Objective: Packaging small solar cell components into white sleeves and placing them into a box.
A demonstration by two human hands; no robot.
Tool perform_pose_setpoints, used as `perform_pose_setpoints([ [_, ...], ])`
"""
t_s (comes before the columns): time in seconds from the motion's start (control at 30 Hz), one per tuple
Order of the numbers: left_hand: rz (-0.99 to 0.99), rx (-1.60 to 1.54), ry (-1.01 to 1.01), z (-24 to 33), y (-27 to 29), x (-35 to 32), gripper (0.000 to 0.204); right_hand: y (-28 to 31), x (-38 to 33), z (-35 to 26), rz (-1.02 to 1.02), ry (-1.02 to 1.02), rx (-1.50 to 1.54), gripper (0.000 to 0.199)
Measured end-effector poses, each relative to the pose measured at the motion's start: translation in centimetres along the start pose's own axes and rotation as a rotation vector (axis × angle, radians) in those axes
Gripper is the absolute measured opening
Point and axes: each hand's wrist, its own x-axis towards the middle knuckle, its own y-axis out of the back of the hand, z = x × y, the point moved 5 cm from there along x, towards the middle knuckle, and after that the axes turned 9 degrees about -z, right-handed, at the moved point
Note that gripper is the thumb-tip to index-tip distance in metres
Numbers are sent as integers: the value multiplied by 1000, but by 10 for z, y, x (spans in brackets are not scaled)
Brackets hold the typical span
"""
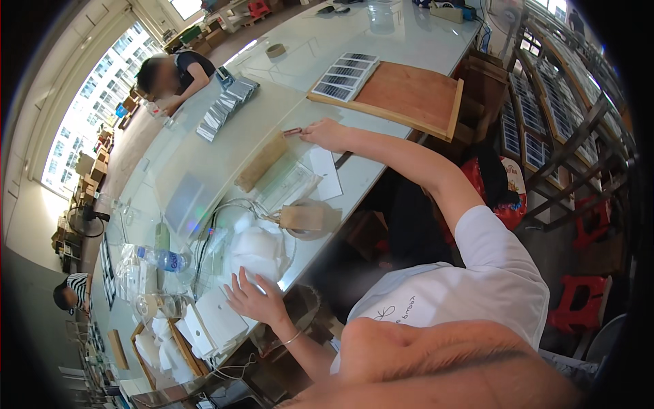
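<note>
Meanwhile right hand (325,133) pinches a small pen (293,131) beside the cardboard strip (262,161); left hand (253,300) fingers spread on white sheets (218,320).

long white table (409,48): wooden board (409,92) at 1 o'clock, tape roll (275,50) at 12, water bottle (162,258) at 8, white sheets (214,320) at 7, cardboard strip (262,161) at centre.

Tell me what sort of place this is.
Probably a small assembly workshop: a long white workbench, dark rectangular panels laid in rows on a wooden board, metal racks of similar panels, other seated workers.
</note>
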Motion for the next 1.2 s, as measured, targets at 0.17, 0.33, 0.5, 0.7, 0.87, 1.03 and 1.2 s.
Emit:
perform_pose_setpoints([
  [0.17, 9, -12, 33, -4, 7, 0, 37, 26, -61, 21, -118, -1, -318, 16],
  [0.33, 21, -49, 24, 4, 7, 15, 38, 130, -156, 34, 264, -185, -9, 16],
  [0.5, 10, -42, 49, 1, -1, 22, 48, 86, -130, -21, 33, 43, 334, 45],
  [0.7, -22, -118, 131, -4, 10, 21, 51, 34, -124, 9, -55, -167, 159, 63],
  [0.87, 61, -165, 146, -8, 22, 15, 50, 28, -91, 17, 0, -267, 237, 58],
  [1.03, 288, 79, -64, -38, 102, 40, 35, 9, -94, 29, 144, -277, 243, 39],
  [1.2, 627, -19, 22, -131, 215, 178, 9, 25, -95, 14, 204, -253, 332, 21],
])
